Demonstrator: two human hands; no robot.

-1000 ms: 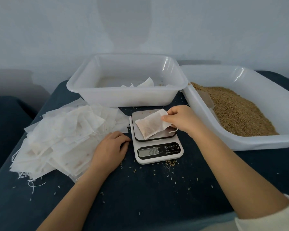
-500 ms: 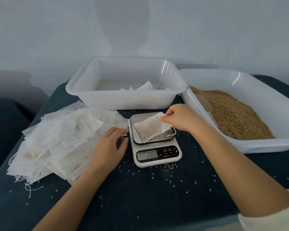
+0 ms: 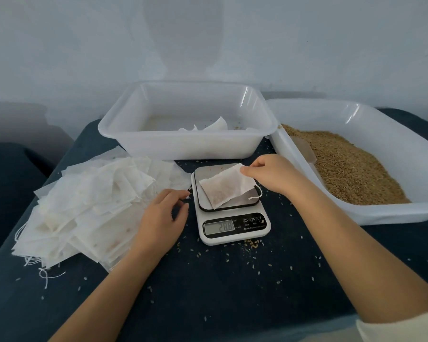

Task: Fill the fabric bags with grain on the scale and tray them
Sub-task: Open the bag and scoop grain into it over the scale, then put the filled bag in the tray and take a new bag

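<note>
Right hand (image 3: 272, 175) pinches the thin fabric bag (image 3: 226, 188) on the scale (image 3: 232, 218) plate. Left hand (image 3: 162, 215) rests loosely curled, holding nothing, beside the floppy bag pile (image 3: 89, 206).

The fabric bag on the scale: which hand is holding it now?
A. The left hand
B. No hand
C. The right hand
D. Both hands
C: the right hand pinches the top corner of the fabric bag lying on the scale, while the left hand rests on the cloth beside the scale and does not touch the bag.
</note>
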